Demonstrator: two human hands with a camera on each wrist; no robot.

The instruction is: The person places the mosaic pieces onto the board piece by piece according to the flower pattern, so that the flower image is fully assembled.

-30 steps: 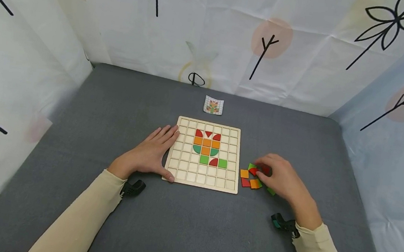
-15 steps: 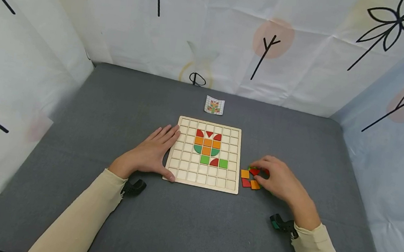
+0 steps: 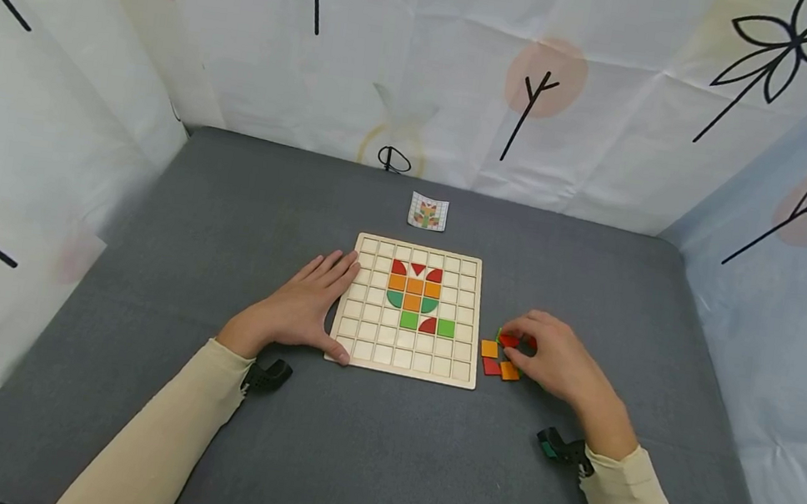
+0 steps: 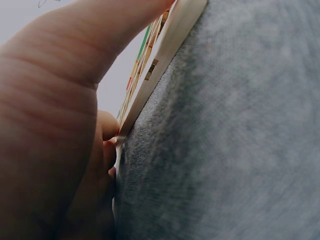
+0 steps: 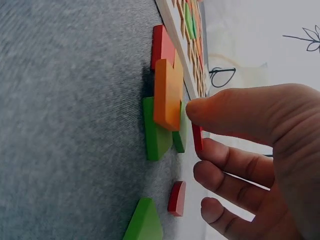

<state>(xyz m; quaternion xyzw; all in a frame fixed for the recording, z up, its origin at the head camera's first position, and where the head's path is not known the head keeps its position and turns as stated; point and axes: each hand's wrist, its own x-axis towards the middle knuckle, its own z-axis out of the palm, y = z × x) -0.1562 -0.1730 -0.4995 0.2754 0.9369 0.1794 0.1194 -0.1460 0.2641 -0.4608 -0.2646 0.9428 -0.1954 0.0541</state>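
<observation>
1. The dark-grey, cloth-covered table [image 3: 378,459] lies beneath everything.
2. On it sits the pale, square wooden grid board [image 3: 370,340].
3. My left hand [image 3: 302,307] touches the board's left edge, spread wide, gripping nothing.
4. My right hand [image 3: 558,357], just right of the board, pinches a flat red tile [image 5: 197,137], its outline partly hidden.
5. Nearby, a flat orange tile [image 5: 167,97] overlaps a green tile [image 5: 153,132].
</observation>
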